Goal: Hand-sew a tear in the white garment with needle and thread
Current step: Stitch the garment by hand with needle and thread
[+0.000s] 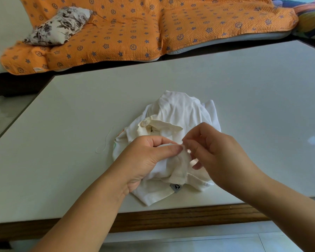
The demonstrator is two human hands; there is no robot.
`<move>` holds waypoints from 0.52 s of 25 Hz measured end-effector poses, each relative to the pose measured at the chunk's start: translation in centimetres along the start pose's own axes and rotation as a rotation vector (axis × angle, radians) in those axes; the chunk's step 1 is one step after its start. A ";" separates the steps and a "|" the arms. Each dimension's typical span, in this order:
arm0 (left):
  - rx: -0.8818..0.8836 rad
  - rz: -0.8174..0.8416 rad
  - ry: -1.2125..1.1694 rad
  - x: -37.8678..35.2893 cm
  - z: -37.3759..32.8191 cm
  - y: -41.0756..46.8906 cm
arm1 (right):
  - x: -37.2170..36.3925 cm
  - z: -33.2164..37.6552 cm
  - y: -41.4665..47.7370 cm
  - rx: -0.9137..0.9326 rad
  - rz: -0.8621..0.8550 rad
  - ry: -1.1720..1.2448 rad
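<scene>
A crumpled white garment (178,113) lies on the pale table (244,99) near its front edge, a small grey label at its near hem. My left hand (144,157) grips a raised fold of the cloth between thumb and fingers. My right hand (213,148) is just to the right, its thumb and forefinger pinched together at the tip of that fold. I cannot see the needle. A loose length of white thread (104,144) curls on the table left of the garment.
Beyond the table stands a sofa under an orange patterned cover (135,33), with a grey floral cushion (60,26) on it. The table's wooden front edge (171,217) runs just past my forearms. Bare tabletop spreads left, right and behind the garment.
</scene>
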State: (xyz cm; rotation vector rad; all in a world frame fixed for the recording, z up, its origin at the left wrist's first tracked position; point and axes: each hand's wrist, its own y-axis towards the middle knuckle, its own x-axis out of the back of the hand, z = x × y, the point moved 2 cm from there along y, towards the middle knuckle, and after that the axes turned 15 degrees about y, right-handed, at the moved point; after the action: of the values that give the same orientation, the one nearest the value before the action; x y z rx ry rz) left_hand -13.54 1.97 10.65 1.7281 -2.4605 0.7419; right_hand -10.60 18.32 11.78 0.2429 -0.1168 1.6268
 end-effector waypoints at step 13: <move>-0.076 -0.022 -0.021 1.0 -0.2 -0.2 | 4.0 -0.7 3.4 -0.511 -0.213 1.348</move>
State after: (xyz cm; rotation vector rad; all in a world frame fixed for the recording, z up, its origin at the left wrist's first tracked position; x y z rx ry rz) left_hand -13.82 1.07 11.17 1.7423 -2.4444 0.6227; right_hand -14.28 22.08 12.23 -1.1869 0.5047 1.2090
